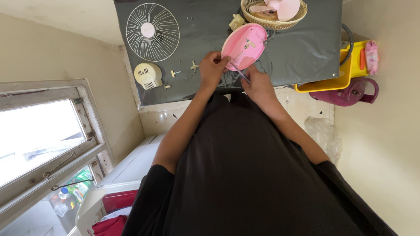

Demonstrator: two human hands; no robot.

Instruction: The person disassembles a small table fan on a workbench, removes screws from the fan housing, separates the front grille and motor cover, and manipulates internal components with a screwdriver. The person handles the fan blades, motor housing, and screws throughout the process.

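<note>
The left hand (pixel 213 69) is closed on the lower rim of a pink disc (pixel 244 46), thumb across its face and fingers curled behind. The disc is tilted, standing on edge over a dark mat (pixel 302 48), near the middle of the view. The right hand (pixel 258 85) sits at 5 o'clock from the disc, fingers pinched tight around a thin tool (pixel 240 72) whose tip touches the disc's lower face. A small pale fitting shows on the disc's face; what it is cannot be told.

At 12 o'clock from the disc lies a cream wire guard (pixel 274 13) like a shallow basket, with a pink fan blade (pixel 284 7) inside it. Just beside the disc's upper left edge is a small cream part (pixel 236 21). At 9 o'clock, well apart, a white round grille (pixel 152 32) lies flat on the mat. Below it sits a cream vented cover (pixel 148 75), and between that cover and the left hand lie 2 small cream knobs (pixel 175 73).

At 3 o'clock, off the mat's edge, stands a yellow box (pixel 345 72) with a maroon jug (pixel 350 92) just beside it. A window (pixel 41 135) fills the far left.

Nothing lies between the hands and the disc; the loose parts keep clear of both wrists.
</note>
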